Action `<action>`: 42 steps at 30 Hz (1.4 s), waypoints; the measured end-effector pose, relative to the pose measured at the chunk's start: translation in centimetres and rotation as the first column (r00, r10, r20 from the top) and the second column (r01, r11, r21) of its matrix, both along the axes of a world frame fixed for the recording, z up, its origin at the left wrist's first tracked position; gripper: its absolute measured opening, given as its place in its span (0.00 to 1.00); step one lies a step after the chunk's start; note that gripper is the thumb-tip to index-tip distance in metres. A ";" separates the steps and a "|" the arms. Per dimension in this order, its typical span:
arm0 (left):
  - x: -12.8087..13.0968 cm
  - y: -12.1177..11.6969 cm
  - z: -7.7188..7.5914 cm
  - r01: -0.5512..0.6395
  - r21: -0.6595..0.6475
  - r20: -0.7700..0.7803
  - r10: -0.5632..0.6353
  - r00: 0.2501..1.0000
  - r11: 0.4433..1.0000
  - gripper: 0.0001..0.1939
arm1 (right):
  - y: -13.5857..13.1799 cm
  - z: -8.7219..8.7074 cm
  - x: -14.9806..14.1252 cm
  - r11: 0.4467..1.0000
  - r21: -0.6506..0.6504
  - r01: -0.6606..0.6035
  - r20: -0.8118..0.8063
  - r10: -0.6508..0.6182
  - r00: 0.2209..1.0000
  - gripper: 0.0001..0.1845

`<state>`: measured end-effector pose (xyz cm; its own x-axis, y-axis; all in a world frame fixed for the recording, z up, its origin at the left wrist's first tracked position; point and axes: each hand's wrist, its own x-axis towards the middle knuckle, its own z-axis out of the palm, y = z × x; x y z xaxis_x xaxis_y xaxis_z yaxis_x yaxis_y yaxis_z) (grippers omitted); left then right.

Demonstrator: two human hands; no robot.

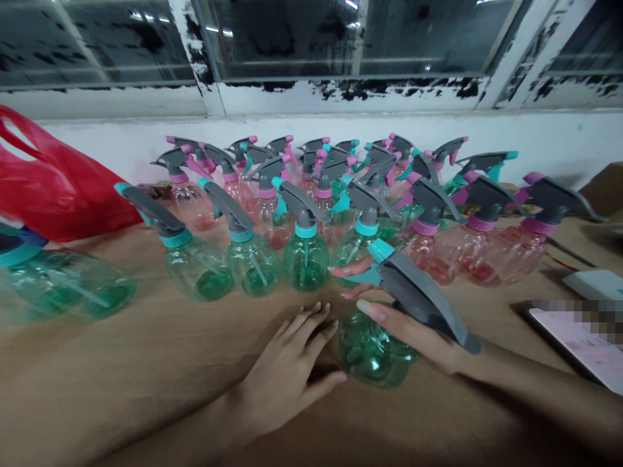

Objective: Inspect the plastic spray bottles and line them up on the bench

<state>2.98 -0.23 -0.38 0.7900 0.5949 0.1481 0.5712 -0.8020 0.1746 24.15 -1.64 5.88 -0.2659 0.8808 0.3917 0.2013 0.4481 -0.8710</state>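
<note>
A green see-through spray bottle (377, 347) with a grey and teal trigger head (418, 288) stands close in front of me, slightly tilted. My right hand (409, 327) is wrapped around its neck, thumb on the near side and fingers on the far side near the teal trigger. My left hand (296, 363) lies on the wooden table just left of the bottle, fingers stretched out, with nothing in it. Beyond my hands stands a row of similar bottles, among them a green spray bottle (306, 259) and a pink spray bottle (516, 253).
More pink and green spray bottles crowd behind the front row, against the white wall (121, 130). A red plastic bag (63, 188) sits at the left, above further green bottles (68, 282). On the right lie a phone (579, 344) and a white device (594, 285).
</note>
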 end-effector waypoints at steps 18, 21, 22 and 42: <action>-0.1 0.0 -0.3 -0.005 0.044 0.019 0.004 1.000 0.999 0.29 | 0.1 1.4 -0.1 0.997 -0.018 0.078 0.069 -0.077 0.995 0.10; -0.2 -0.1 -0.3 -0.004 0.043 0.031 0.003 1.000 0.999 0.27 | 0.4 1.3 -0.1 0.996 0.016 0.093 -0.007 -0.093 0.996 0.11; -0.1 -0.1 -0.3 -0.005 0.042 0.033 0.004 0.999 0.999 0.27 | 0.4 1.2 -0.1 0.996 0.013 0.084 -0.022 -0.084 0.996 0.11; 0.0 0.0 0.0 0.000 0.046 0.009 0.000 1.000 0.999 0.28 | -0.1 0.7 -0.3 0.999 0.001 0.050 -0.093 -0.050 0.994 0.16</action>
<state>3.02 -0.25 -0.37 0.7886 0.5870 0.1829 0.5696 -0.8095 0.1424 23.83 -1.75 6.61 -0.1838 0.8909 0.4154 0.1423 0.4423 -0.8855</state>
